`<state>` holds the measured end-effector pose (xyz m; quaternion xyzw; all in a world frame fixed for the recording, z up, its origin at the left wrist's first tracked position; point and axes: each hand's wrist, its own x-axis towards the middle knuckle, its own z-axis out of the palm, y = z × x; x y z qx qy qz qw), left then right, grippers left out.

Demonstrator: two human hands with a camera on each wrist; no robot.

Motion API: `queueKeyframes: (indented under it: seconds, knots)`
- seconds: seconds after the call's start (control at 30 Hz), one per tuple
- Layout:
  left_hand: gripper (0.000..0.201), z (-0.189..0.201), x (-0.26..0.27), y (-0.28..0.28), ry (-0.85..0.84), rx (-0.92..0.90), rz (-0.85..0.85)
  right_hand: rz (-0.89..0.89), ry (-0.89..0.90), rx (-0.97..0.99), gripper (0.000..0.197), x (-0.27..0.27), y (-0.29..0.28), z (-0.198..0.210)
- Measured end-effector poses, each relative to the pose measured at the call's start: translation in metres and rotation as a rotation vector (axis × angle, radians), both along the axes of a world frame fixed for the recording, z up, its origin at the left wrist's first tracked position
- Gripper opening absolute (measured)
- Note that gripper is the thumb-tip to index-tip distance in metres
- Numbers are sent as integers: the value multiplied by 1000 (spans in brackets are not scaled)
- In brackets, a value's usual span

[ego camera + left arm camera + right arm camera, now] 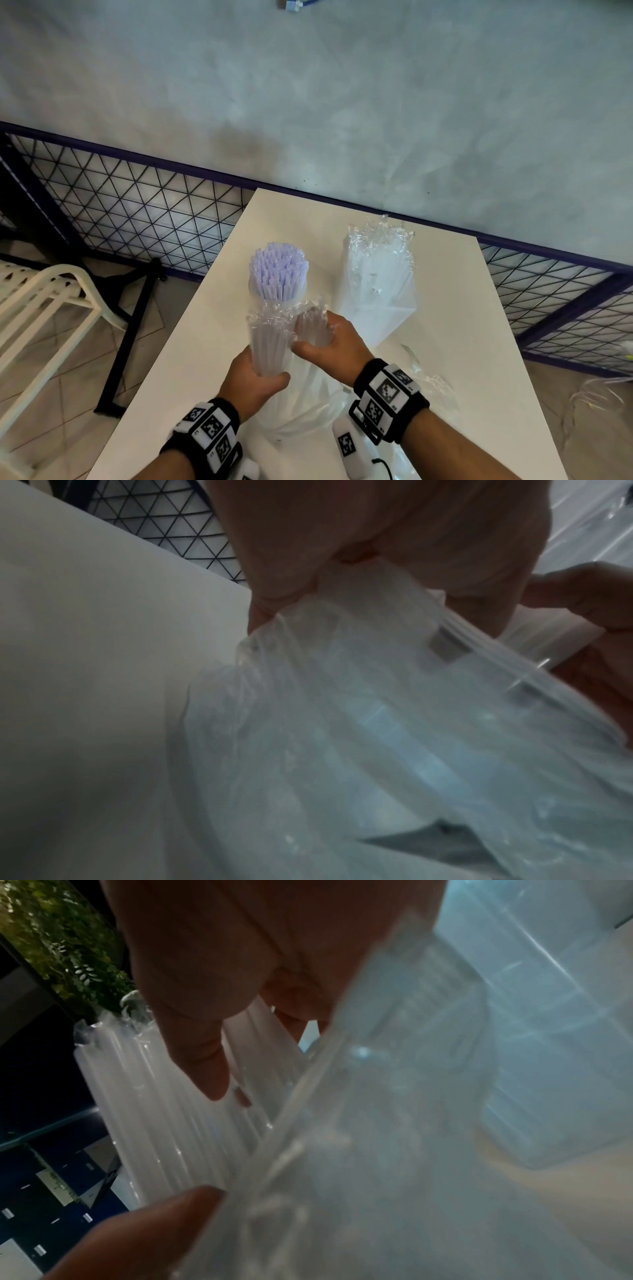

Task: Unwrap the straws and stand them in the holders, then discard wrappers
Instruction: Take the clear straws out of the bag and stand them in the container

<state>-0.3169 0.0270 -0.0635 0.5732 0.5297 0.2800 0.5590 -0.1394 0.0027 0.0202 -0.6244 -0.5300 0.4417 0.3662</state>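
Note:
On the white table (462, 308) my left hand (255, 380) grips the lower part of a bundle of white straws (270, 342) that is still in its clear wrapper (284, 313). My right hand (330, 346) pinches a bunched fold of that wrapper (313, 329) beside the bundle's top. In the right wrist view the straws (164, 1110) run between thumb (143, 1229) and fingers (195, 1047), with the plastic (359, 1150) in front. In the left wrist view the fingers (394, 534) close over the wrapper (377, 710). Right behind the bundle, lavender-white straws (278, 270) stand upright in what looks like a clear holder.
A clear rectangular holder (378, 284) with crumpled plastic at its top stands to the right. Loose clear wrappers (431, 383) lie near my right wrist. A dark mesh railing (137, 205) runs behind the table, and a white chair (44, 294) stands at the left.

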Motion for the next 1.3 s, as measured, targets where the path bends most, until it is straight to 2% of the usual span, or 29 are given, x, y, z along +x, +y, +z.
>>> queueKeyframes:
  seconds: [0.13, 0.2, 0.27, 0.33, 0.5, 0.73, 0.87, 1.07, 1.17, 1.3]
  knots:
    - [56, -4, 0, -1, 21, -2, 2, 29, -15, -18, 31, 1, -3, 0]
    - [57, -4, 1, -1, 29, 7, -3, 31, -35, -28, 25, 2, -3, 0]
    - [60, -2, 2, -1, 34, 25, -3, -19, -93, -42, 23, 4, -3, 0]
    - [62, 0, 4, -2, 29, 32, -1, -86, -105, -15, 31, 7, -1, 0]
    - [69, -3, 3, -3, 37, 14, 27, -142, 168, 131, 13, 13, 8, 28]
    - [67, 7, 12, -4, 17, 31, 16, -152, 352, 426, 23, 46, 21, 118]
    - [66, 2, 13, -8, 42, 38, 11, -123, 282, 477, 21, 80, 31, 152]
    - [49, 2, 13, -6, 77, 31, 14, -59, 209, 539, 24, 110, 47, 176]
    - [49, 3, 14, -7, 77, 31, 17, -30, 175, 528, 23, 112, 52, 171]
    - [43, 4, 15, -7, 94, 29, 13, -48, 132, 456, 23, 111, 52, 144]
